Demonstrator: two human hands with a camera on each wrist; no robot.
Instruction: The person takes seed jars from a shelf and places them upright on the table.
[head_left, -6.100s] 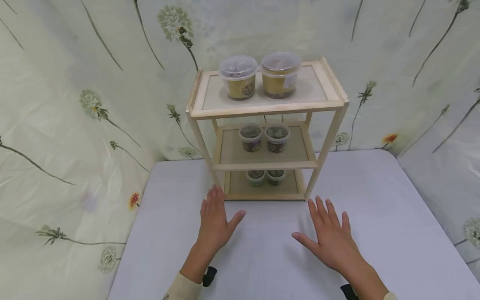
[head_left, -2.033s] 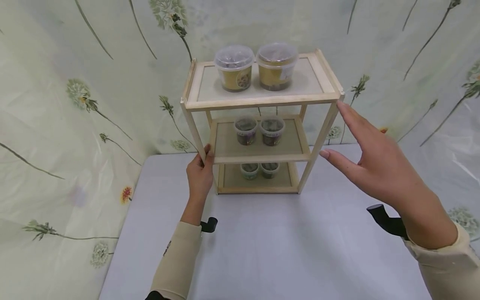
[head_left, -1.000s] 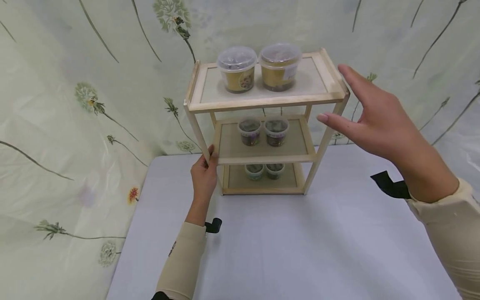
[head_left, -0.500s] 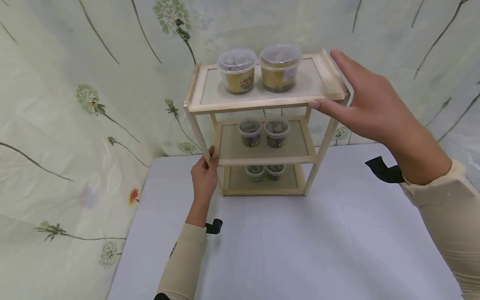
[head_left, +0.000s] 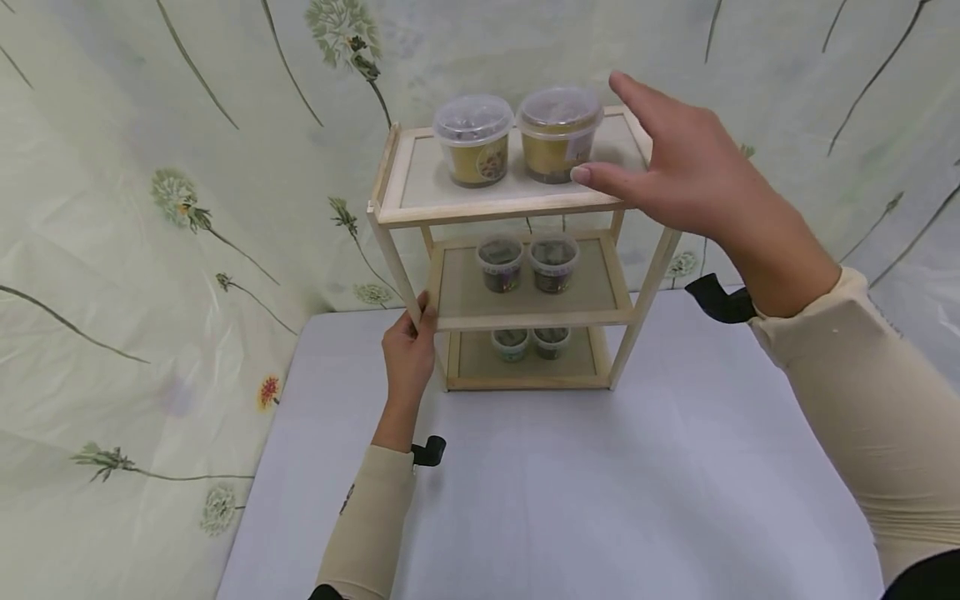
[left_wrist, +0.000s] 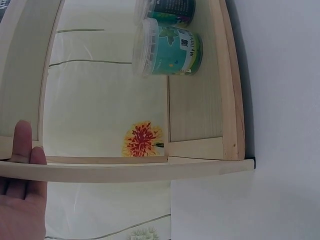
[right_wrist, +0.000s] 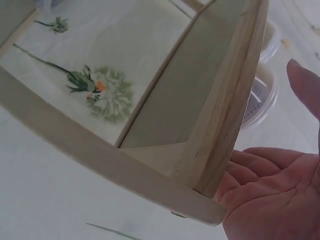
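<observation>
Yellow-labelled plastic tub [head_left: 551,150] stands upright on the top tier of a three-tier wooden rack [head_left: 465,212], just beside a similar tub [head_left: 472,158]. The right hand [head_left: 682,162] is held near it, thumb and fingers spread wide and gripping nothing; whether the thumb touches its wall, I cannot tell. The left hand [head_left: 408,346] grips the rack's left front post beside the middle tier. The step in hand looks like lining up a grasp while bracing the rack; the next move seems to call for closing the fingers round the tub without nudging its neighbour
</observation>
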